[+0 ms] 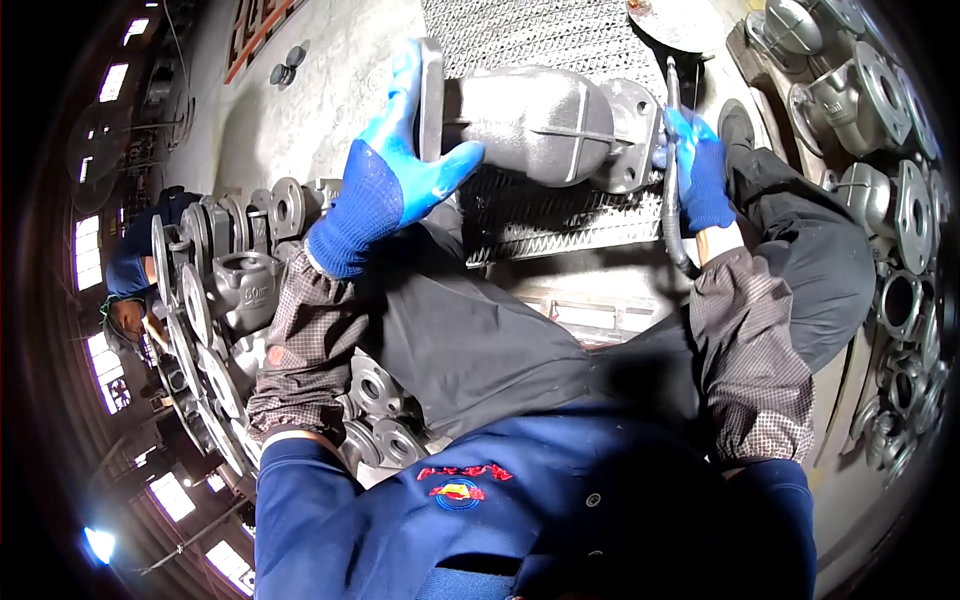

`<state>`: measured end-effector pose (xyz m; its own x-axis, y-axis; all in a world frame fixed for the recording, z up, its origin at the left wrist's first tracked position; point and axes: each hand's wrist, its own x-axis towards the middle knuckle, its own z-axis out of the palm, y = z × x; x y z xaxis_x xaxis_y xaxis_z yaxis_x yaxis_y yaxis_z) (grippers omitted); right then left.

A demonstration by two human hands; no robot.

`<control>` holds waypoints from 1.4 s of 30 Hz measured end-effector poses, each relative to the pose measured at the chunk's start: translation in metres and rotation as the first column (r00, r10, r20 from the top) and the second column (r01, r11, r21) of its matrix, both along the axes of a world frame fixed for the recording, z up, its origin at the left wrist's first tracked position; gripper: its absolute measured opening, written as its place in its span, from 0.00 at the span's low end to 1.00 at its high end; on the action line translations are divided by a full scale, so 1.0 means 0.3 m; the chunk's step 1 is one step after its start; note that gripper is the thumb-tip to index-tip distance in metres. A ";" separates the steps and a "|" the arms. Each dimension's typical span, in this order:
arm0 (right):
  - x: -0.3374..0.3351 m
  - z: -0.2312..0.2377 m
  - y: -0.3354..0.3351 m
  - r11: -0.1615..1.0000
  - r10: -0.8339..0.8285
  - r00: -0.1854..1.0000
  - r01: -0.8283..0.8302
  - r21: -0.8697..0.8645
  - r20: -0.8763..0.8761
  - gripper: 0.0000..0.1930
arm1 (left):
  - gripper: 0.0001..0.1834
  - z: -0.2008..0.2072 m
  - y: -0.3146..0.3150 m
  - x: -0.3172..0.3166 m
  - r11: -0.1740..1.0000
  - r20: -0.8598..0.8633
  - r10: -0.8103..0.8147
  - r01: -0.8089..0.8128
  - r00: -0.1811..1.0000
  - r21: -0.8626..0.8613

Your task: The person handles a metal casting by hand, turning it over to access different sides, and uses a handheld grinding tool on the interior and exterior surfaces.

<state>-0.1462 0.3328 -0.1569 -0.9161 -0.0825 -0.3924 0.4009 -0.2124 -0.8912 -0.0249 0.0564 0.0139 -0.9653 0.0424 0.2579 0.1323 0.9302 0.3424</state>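
Note:
A grey cast-metal valve body (560,125) lies on its side across a ridged metal grate (540,40), with a flange at each end. My left hand (400,170), in a blue coated glove, holds its left flange, fingers along the outer face and thumb on the inner side. At the right flange, my gloved right hand (697,165) is closed around a slim tool with a dark hose (671,220). The hose runs down beside the grate's right edge. The tool's working end is hidden by my fingers and the flange.
Grey flanged castings (245,285) are stacked at my left, and more castings (880,110) stand along the right. A round plate (680,22) sits beyond the grate. Small dark round pieces (288,65) lie on the far-left floor. Another person (135,270) bends over at far left.

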 end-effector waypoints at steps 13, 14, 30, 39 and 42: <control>0.066 -0.024 -0.130 0.998 0.040 0.997 -0.044 -0.054 -0.070 0.15 | 0.34 -0.069 -0.142 0.124 0.765 0.357 0.271 -0.425 0.894 0.484; 0.079 -0.019 -0.150 0.998 0.068 0.995 -0.069 -0.012 -0.067 0.15 | 0.34 -0.077 -0.159 0.136 0.742 0.359 0.297 -0.450 0.885 0.497; -0.048 -0.031 -0.320 0.990 0.040 0.994 -0.025 0.139 -0.103 0.13 | 0.34 0.024 -0.129 0.120 0.949 -0.077 0.212 -0.186 0.974 0.257; -0.076 -0.025 -0.365 0.998 -0.016 0.989 0.025 0.054 -0.150 0.14 | 0.35 -0.035 -0.191 0.078 0.862 -0.015 0.439 -0.416 0.898 0.288; -0.044 0.021 -0.371 0.995 0.039 0.986 -0.022 0.101 -0.164 0.14 | 0.31 -0.034 -0.202 0.084 0.697 0.158 0.538 -0.543 0.828 0.469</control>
